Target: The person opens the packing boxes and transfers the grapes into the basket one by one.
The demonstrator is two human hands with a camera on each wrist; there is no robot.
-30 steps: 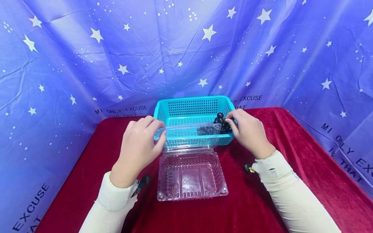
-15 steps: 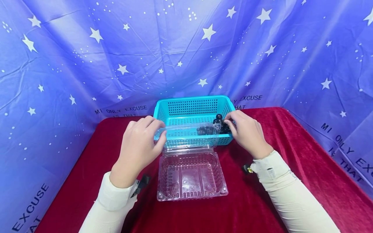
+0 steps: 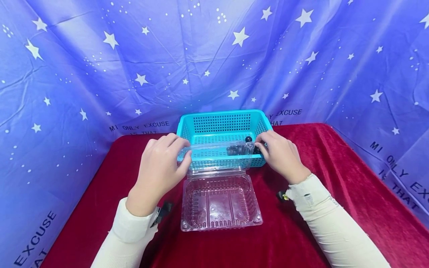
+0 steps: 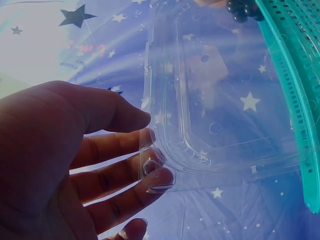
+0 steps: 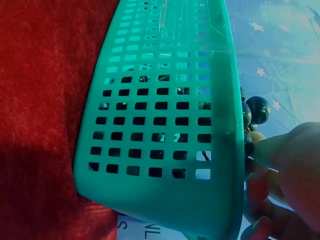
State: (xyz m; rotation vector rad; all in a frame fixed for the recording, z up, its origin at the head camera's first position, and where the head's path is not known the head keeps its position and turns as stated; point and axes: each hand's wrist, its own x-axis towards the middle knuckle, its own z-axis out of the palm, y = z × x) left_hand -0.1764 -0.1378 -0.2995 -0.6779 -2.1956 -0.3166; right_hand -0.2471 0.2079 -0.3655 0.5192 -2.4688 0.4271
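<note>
My left hand (image 3: 162, 163) pinches the raised lid (image 3: 219, 172) of a clear plastic clamshell box by its left corner; in the left wrist view the thumb and fingers lie on either side of the lid's edge. The box's open base (image 3: 219, 208) lies flat on the red cloth, with nothing in it. Over the right end of a turquoise basket (image 3: 221, 116), my right hand (image 3: 283, 156) grips a bunch of black grapes (image 5: 258, 109) with thumb and fingers. Much of the bunch is hidden by the hand, the lid and the basket wall.
A red velvet cloth (image 3: 301, 238) covers the table. Behind and at both sides hangs a blue curtain (image 3: 187, 48) with white stars. The basket stands at the table's back, and the upright lid overlaps its front wall.
My right hand has moved slightly left and down, and the grapes have sunk lower in the basket with it. The left hand and the clamshell box have stayed still.
</note>
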